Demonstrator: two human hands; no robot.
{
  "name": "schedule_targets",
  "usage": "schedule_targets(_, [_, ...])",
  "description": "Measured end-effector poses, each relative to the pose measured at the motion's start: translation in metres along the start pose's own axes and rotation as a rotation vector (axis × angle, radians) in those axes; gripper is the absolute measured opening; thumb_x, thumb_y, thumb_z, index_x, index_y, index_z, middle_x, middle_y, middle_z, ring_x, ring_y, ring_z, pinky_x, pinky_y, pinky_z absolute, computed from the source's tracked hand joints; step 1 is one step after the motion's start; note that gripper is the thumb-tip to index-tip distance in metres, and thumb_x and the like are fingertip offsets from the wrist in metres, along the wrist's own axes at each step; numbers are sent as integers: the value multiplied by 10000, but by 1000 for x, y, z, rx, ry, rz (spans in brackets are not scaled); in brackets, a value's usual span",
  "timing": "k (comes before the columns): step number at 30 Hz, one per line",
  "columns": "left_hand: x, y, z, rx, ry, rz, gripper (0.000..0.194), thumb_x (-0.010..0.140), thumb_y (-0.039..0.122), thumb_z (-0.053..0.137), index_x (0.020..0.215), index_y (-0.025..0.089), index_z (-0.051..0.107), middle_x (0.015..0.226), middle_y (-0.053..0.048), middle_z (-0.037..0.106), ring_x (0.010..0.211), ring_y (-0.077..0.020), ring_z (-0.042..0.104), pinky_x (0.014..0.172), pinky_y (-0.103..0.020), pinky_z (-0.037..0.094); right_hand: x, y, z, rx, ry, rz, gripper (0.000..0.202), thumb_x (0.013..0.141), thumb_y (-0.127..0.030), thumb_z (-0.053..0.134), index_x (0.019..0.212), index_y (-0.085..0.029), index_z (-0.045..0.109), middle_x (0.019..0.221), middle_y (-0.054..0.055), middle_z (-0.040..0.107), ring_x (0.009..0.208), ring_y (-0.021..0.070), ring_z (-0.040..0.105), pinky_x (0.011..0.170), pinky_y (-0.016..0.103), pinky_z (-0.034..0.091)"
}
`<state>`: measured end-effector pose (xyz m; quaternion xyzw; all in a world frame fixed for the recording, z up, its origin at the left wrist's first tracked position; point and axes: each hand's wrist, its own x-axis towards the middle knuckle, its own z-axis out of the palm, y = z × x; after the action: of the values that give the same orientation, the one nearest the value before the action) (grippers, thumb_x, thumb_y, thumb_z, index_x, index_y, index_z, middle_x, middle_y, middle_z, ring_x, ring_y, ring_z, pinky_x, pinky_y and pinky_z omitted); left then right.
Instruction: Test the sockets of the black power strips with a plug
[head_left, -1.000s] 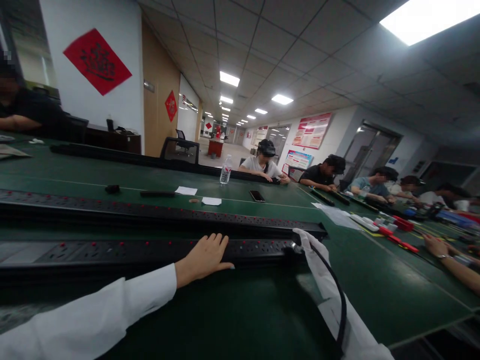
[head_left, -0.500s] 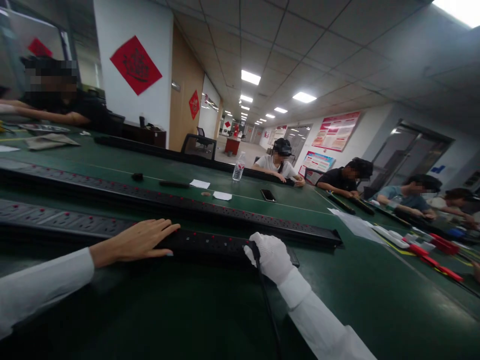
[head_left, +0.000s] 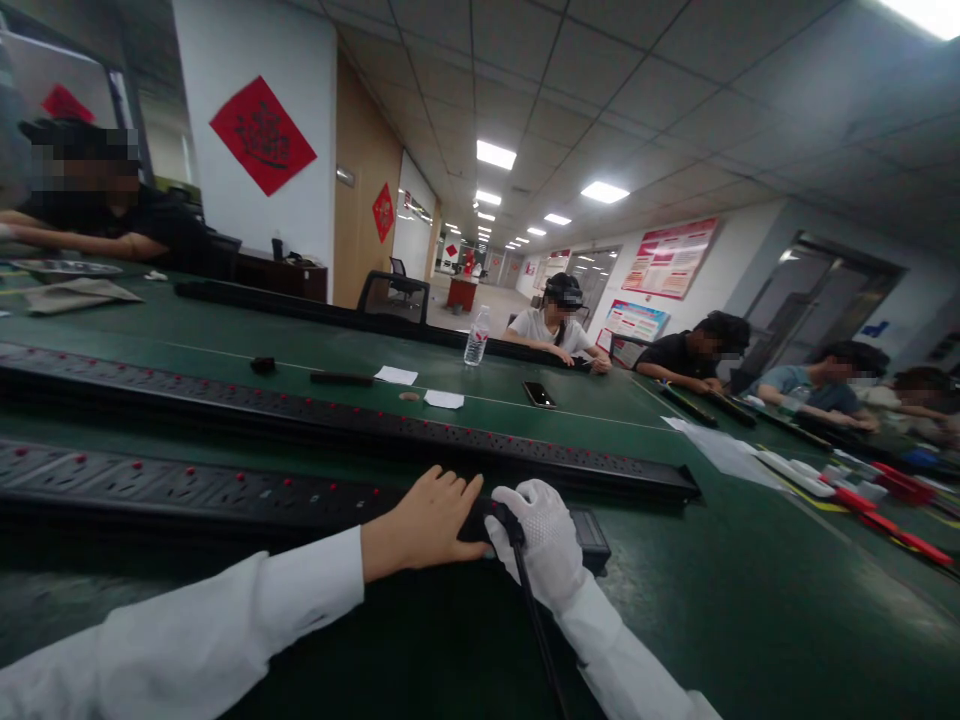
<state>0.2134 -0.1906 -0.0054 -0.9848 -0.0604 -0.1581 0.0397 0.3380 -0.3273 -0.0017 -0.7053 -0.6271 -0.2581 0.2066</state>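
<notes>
A long black power strip (head_left: 247,500) with red dots along its row of sockets lies on the green table in front of me. My left hand (head_left: 439,520), bare, grips the strip near its right end, with the fingers over the top and the thumb on the near side. Right beside it, my white-gloved right hand (head_left: 544,545) is closed around a black plug (head_left: 508,524) at the top of the strip. From that plug a black cable (head_left: 538,630) runs down towards me. Whether the plug sits in a socket is hidden by the glove.
Behind lies a second long power strip (head_left: 420,430). Beyond it are a phone (head_left: 538,394), a water bottle (head_left: 477,337), paper slips (head_left: 444,399) and a dark bar (head_left: 341,378). Red parts (head_left: 892,530) lie at the right. Several people sit around the table.
My left hand has slid right along the strip, from farther left to beside my right hand. My right hand still holds the plug; the view has shifted slightly.
</notes>
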Motion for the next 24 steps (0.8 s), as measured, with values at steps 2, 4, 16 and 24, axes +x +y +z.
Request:
schedule_targets(2, [8,2,6,-45,-51,-5,700,740,672,286,1117,114,476,947,-134,588,826,-255,560,738,-387,401,-1,2,2,19,-19,0,273,781,-311,476,1027,-213,543,864,62,529,831,187,495,752,332,407])
schedule_targets(4, [10,0,7,-81,-78,-6,643,749,661,282,1046,135,504,911,-113,587,792,-242,563,685,-362,417,-1,4,5,52,-45,-10,289,785,-301,471,1053,-211,529,888,64,544,843,187,505,770,341,410])
schedule_targets(16, [8,-6,9,-150,-86,3,634,735,682,277,1002,151,498,923,-108,576,789,-241,562,657,-355,418,-3,5,8,132,-62,11,325,787,-267,467,1106,-208,495,990,61,574,923,188,527,825,352,430])
schedule_targets(24, [9,-7,7,-172,-102,-12,645,720,695,292,973,141,503,896,-105,581,776,-236,568,642,-345,417,-2,4,9,138,-64,12,309,791,-273,466,1090,-204,502,994,67,575,926,193,530,829,361,434])
